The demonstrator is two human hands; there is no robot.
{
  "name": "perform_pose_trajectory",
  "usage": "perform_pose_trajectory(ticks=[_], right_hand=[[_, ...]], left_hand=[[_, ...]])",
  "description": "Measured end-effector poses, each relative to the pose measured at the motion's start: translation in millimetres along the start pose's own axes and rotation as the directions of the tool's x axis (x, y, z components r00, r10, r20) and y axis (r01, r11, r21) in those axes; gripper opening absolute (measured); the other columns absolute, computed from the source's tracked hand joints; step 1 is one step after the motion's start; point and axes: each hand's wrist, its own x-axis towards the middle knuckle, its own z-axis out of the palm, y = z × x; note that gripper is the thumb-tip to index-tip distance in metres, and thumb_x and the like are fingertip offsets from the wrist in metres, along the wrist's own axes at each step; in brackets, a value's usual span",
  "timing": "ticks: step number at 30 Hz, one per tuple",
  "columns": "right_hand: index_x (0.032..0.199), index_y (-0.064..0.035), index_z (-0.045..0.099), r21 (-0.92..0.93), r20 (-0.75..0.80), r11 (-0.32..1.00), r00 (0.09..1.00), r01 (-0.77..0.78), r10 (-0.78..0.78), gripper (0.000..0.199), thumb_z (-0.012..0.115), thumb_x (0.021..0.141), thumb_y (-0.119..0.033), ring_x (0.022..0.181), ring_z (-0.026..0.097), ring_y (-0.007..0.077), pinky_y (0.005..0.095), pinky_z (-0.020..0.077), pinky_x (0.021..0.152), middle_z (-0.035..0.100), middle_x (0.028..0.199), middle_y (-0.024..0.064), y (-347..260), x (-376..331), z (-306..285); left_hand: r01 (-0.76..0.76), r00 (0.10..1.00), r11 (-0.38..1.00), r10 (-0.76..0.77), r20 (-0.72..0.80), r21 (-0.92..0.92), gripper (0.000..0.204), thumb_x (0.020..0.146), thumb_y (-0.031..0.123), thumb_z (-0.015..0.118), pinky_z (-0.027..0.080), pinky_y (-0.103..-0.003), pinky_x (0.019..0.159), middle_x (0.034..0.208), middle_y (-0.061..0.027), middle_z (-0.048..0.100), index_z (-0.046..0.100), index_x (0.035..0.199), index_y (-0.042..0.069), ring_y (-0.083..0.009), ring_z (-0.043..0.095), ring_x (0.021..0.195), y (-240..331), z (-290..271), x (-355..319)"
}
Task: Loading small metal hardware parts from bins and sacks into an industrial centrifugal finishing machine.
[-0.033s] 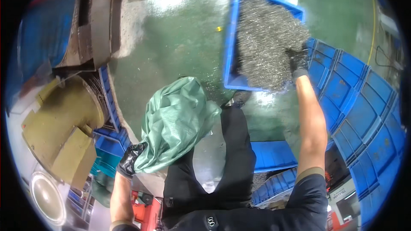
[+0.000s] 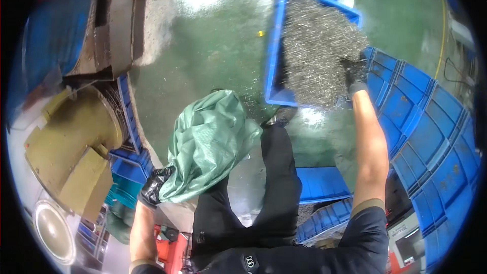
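Progress: the blue bin [image 2: 275,45] sits on the green floor [image 2: 203,61], heaped with fine metal pieces [image 2: 322,45] that reach the right rim; a dark strip shows between the heap and the left wall. By my reading, the bin's load is well up. Your green sack [image 2: 208,139] is in hand, its cloth loose and creased, in front of your left leg, near the bin's lower left corner but apart from it. Its inside is hidden, so what is left there cannot be read.

Fingers: your left hand [image 2: 157,186], in a black glove, has its fingers closed on the sack's lower left edge, cloth bunched in them. Your right hand [image 2: 356,73] is at the heap's right side; dark glove against dark metal, so I cannot tell whether those fingers are spread or pressed together.

Edges and room: the floor runs broad from the bin's left wall toward the yellow machine [image 2: 76,137], specked with bits. On the right, the row of blue crates [image 2: 423,137] comes just beside your hand; judged tight. Your shoe [image 2: 284,115] is just below the bin's near edge.
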Motion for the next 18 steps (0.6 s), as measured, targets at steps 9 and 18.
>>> perform_pose_trajectory(ticks=[9,18], right_hand=[[0.131,0.0015,0.049,-0.101,0.06,0.954,0.955,-0.283,0.29,0.058,0.068,0.078,-0.01,0.101,0.059,0.0264,0.0374,0.0484,0.088,0.063,0.117,0.0138,-153,-57,-63],[0.134,-0.0066,0.05,0.103,0.121,0.925,0.928,-0.365,0.352,0.053,0.066,0.084,-0.015,0.105,0.057,0.023,0.0386,0.0494,0.085,0.06,0.123,0.0074,-225,-153,-135]], left_hand=[[0.266,0.962,0.699,-0.236,0.137,-0.663,0.03,0.093,0.004,0.051,0.05,-0.032,0.089,0.116,-0.0117,0.066,0.061,0.121,0.002,-0.0191,0.063,0.103,-33,5,-26],[-0.316,0.948,0.921,0.316,-0.038,-0.228,0.04,0.085,-0.001,0.051,0.048,-0.038,0.093,0.122,-0.0168,0.062,0.059,0.124,0.004,-0.0313,0.06,0.109,-52,17,-54]])
